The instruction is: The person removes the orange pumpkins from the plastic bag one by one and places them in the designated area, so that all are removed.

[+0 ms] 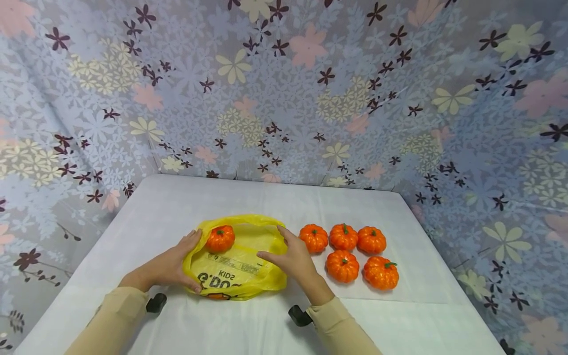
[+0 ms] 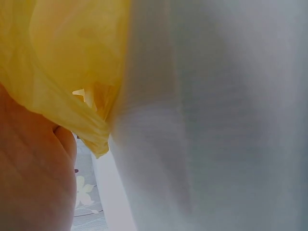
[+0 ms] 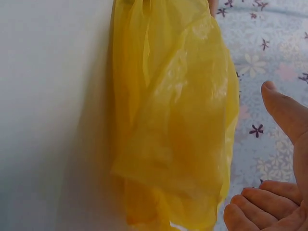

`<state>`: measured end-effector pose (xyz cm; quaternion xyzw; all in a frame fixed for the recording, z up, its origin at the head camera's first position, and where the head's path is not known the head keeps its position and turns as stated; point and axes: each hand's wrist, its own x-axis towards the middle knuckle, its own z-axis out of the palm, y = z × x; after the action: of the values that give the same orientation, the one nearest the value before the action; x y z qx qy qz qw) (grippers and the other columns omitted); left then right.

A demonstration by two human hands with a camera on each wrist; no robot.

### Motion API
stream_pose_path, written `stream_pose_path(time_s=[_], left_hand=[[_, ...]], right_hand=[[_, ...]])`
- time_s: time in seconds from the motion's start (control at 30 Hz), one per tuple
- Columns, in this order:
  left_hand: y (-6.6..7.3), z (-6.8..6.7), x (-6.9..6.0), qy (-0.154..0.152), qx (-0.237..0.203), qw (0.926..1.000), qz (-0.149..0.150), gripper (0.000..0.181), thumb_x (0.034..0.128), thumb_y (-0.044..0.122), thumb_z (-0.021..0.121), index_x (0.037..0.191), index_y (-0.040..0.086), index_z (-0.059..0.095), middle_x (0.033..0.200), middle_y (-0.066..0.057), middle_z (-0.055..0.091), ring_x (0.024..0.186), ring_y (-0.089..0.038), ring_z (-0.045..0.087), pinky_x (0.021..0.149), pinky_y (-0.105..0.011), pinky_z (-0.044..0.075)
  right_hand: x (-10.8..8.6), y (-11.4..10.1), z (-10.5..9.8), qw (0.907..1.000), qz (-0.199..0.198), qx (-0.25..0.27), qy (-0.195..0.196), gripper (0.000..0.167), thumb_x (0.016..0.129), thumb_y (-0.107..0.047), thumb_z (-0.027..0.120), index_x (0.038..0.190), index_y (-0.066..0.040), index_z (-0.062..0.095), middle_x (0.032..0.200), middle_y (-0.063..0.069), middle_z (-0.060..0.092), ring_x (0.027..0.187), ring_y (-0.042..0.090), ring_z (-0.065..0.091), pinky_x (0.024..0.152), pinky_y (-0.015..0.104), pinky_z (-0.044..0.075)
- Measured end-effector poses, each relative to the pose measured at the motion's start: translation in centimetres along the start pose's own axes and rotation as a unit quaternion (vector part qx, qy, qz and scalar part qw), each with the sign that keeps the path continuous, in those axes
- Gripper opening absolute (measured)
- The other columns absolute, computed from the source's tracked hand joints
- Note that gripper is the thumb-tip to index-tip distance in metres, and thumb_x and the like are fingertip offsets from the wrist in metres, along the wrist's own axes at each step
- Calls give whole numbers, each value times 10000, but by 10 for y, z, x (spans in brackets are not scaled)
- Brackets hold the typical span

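Observation:
A yellow plastic bag (image 1: 262,281) lies on the table, its mouth spread wide and facing up. One small orange pumpkin (image 1: 220,239) sits inside at the bag's left. My left hand (image 1: 170,264) holds the bag's left side, thumb at the near rim and fingers at the far rim; in the left wrist view yellow plastic covers its fingers. At the bag's right rim is my right hand (image 1: 295,256), thumb spread over the opening. The right wrist view shows this hand (image 3: 284,187) holding nothing, its thumb extended and its fingers loosely bent beside the bag.
Several more orange pumpkins (image 1: 343,266) stand in two rows to the right of the bag on the white-covered table (image 1: 213,195). A flowered cloth (image 1: 284,98) hangs behind and along both sides of the table.

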<state>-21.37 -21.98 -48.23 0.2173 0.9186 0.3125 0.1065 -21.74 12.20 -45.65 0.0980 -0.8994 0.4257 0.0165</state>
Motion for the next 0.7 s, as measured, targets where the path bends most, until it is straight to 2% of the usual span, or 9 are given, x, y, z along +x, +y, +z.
stream_pose_path(time_s=[0.2,0.7], left_hand=[[-2,-1,1,-49,11,10000,-85,1491,563,606,922,1602,-5,44,1651,-251,10,1488,-487,41,1169,-625,131],[-3,1,-1,-60,4,10000,-69,1491,553,599,926,1606,6,52,1649,-255,22,1486,-488,51,1170,-623,131]], right_hand=[[5,-5,11,9998,-66,-40,-167,975,757,-536,851,1520,-84,445,1516,129,473,1347,348,484,1067,508,438],[15,-19,37,9981,-100,-31,-604,996,766,-543,840,1540,-89,407,1533,112,453,1390,317,436,1087,487,422]])
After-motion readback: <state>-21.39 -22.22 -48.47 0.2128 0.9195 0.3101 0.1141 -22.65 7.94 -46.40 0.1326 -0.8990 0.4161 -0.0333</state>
